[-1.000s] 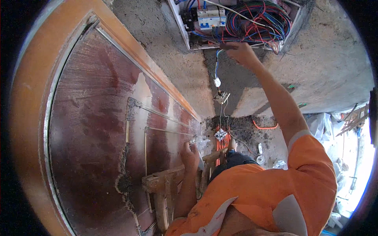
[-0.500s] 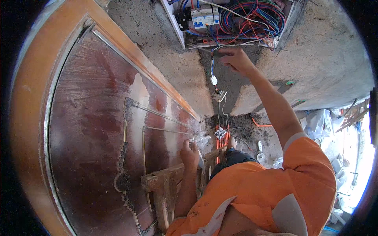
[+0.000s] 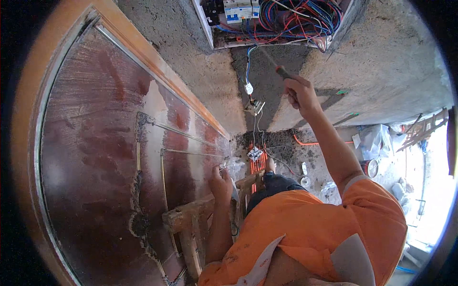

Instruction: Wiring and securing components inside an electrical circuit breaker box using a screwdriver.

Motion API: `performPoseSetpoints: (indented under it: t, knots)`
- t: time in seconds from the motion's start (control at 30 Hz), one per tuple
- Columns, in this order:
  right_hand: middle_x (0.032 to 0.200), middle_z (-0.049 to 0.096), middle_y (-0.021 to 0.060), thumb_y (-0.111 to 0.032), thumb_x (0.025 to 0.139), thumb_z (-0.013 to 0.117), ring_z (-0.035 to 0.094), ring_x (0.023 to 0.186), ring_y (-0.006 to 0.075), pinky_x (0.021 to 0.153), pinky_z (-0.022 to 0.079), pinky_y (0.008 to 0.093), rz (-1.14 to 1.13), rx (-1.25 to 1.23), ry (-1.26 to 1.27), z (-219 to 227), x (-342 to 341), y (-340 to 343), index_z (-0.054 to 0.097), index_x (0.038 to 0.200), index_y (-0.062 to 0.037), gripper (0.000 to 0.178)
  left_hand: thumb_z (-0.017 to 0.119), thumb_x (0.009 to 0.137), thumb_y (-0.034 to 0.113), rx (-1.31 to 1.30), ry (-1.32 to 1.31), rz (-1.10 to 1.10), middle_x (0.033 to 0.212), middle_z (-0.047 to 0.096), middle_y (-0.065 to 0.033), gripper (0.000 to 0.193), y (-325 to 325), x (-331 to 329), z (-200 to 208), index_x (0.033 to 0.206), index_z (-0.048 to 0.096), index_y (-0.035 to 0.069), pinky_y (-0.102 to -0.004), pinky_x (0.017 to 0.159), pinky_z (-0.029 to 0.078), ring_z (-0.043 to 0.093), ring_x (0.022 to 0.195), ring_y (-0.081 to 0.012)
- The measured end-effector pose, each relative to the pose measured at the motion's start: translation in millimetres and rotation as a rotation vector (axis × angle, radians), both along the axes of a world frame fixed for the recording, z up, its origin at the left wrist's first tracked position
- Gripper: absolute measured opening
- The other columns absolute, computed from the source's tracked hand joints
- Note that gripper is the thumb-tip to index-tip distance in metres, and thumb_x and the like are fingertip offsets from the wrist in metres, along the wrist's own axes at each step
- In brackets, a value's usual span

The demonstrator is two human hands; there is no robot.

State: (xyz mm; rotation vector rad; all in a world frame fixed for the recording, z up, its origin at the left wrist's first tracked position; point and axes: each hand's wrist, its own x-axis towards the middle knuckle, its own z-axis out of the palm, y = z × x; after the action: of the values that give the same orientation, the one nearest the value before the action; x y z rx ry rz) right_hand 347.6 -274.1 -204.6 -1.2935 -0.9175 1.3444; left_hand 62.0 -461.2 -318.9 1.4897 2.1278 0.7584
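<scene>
The screwdriver (image 3: 282, 71) was held just below the wall box (image 3: 204, 28), in front of a darker strip of plaster. Its long axis was slanted: from the right hand (image 3: 300, 94), the thin shaft was pointed up and to the left, toward the place where the blue and white wires (image 3: 248, 62) were led out at the box's lower edge. Whether anything was touched by the tip could not be told, as the shaft was blurred there. The handle was gripped in the right hand, with the fingers curled around it. Inside the box, a breaker (image 3: 238, 12) was mounted up and left of the tip, and a coil of wires (image 3: 305, 19) was bundled up and right. The left hand (image 3: 220, 186) was placed well apart, beside the wooden stand (image 3: 191, 212), so the box was approached more nearly by the right. The left fingers were bent; whether anything was pinched could not be told.
</scene>
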Motion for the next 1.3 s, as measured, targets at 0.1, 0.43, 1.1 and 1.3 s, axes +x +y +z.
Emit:
performPoseSetpoints:
  t: [0.1, 0.43, 1.1, 1.3]
  knots:
    - [0.060, 0.046, 0.0006, -0.023, 0.086, 0.055, 0.040, 0.040, 0.0089, 0.034, 0.026, 0.0242, -0.122, -0.054, 0.102, 9.9, 6.0, -13.5, 0.049, 0.071, -0.0086, 0.021, 0.057, 0.086, 0.020, -0.034, -0.027, 0.012, 0.091, 0.062, -0.0254, 0.032, 0.3, 1.1, 6.9, 0.105, 0.056, -0.005, -0.0467, 0.072, 0.046, 0.060, 0.085, -0.0428]
    - [0.063, 0.050, 0.0034, -0.021, 0.085, 0.056, 0.044, 0.044, 0.0094, 0.035, 0.030, 0.0253, -0.175, 0.001, 0.175, 6.0, 7.7, -42.5, 0.052, 0.078, -0.0044, 0.018, 0.060, 0.082, 0.019, 0.110, -0.037, -0.018, 0.089, 0.062, -0.0260, 0.030, 1.8, -11.1, -9.2, 0.101, 0.058, -0.004, -0.0484, 0.071, 0.045, 0.058, 0.082, -0.0445]
    - [0.057, 0.046, -0.0010, -0.022, 0.086, 0.056, 0.038, 0.039, 0.0060, 0.033, 0.025, 0.0236, -0.133, -0.047, -0.147, 1.3, 32.2, -9.2, 0.052, 0.075, -0.0071, 0.019, 0.058, 0.083, 0.018, 0.019, 0.018, -0.011, 0.087, 0.061, -0.0243, 0.025, -7.4, -8.6, -31.0, 0.097, 0.057, -0.002, -0.0493, 0.070, 0.045, 0.058, 0.081, -0.0442]
    - [0.060, 0.048, -0.0017, -0.024, 0.085, 0.055, 0.038, 0.040, 0.0041, 0.032, 0.025, 0.0206, -0.068, -0.069, -0.292, 14.3, 43.8, 11.2, 0.059, 0.091, -0.0063, 0.019, 0.059, 0.082, 0.015, 0.054, 0.025, -0.010, 0.084, 0.062, -0.0232, 0.023, -10.5, -6.6, -29.6, 0.099, 0.057, -0.001, -0.0480, 0.068, 0.046, 0.059, 0.080, -0.0428]
